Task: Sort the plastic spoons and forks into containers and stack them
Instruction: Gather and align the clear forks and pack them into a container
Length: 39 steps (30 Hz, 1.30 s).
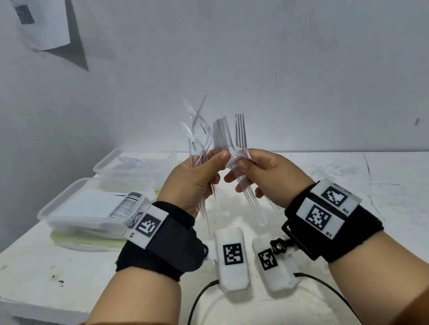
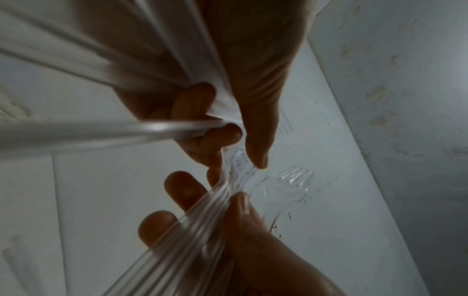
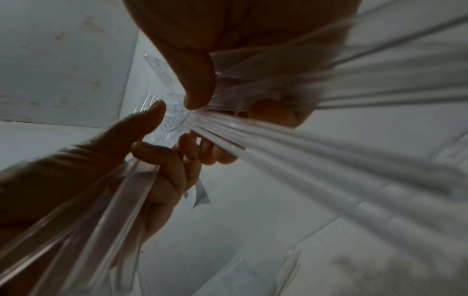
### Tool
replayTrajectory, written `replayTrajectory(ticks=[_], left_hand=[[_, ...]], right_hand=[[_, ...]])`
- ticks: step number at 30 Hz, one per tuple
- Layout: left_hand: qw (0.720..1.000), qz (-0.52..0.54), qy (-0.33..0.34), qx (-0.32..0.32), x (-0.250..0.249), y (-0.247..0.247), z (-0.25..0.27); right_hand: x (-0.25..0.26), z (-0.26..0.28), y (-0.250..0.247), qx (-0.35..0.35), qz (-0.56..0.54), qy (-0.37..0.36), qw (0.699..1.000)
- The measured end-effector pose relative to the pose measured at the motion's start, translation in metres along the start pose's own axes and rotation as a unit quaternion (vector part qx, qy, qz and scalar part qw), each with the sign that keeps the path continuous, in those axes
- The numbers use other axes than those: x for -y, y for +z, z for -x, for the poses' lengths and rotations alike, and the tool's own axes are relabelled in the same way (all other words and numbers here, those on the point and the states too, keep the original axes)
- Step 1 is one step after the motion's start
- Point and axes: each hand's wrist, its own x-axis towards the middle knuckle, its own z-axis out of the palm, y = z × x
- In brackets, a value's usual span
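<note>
Forks fan upright from the right hand, which grips them; the left hand clutches a messier bunch. Slick handles could slip onto the bench.

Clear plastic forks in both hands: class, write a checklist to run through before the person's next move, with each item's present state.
1. Left hand has a firm grip on its loose bundle: ok.
2. Right hand holds the aligned forks, tines up: ok.
3. Left bundle holds forks only: cannot tell, its pieces cross at angles and are transparent.
4. Open container at the back left of the table ready to receive cutlery: ok, some already lies inside.
5. Nearer container free to receive: not ok, its lid is on.
6. All cutlery gathered: not ok, stray pieces lie at the right.
</note>
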Motion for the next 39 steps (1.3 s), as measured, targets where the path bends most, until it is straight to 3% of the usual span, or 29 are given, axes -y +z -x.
replayTrajectory(ticks=[8, 20, 26, 39], left_hand=[[0.999, -0.037, 0.006, -0.037, 0.001, 0.001, -0.001], [0.999, -0.034, 0.003, -0.026, 0.004, 0.001, -0.001], [1.0, -0.029, 0.002, -0.002, 0.006, 0.002, -0.002], [0.999, -0.047, 0.004, 0.012, -0.002, -0.002, -0.003]], right_hand=[[-0.001, -0.001, 0.002, 0.009, -0.01, 0.011, 1.0], [-0.007, -0.003, -0.002, 0.019, -0.096, 0.033, 0.995], [-0.009, -0.005, 0.0, 0.024, -0.029, 0.017, 0.999], [-0.011, -0.008, -0.001, 0.054, -0.04, 0.028, 0.997]])
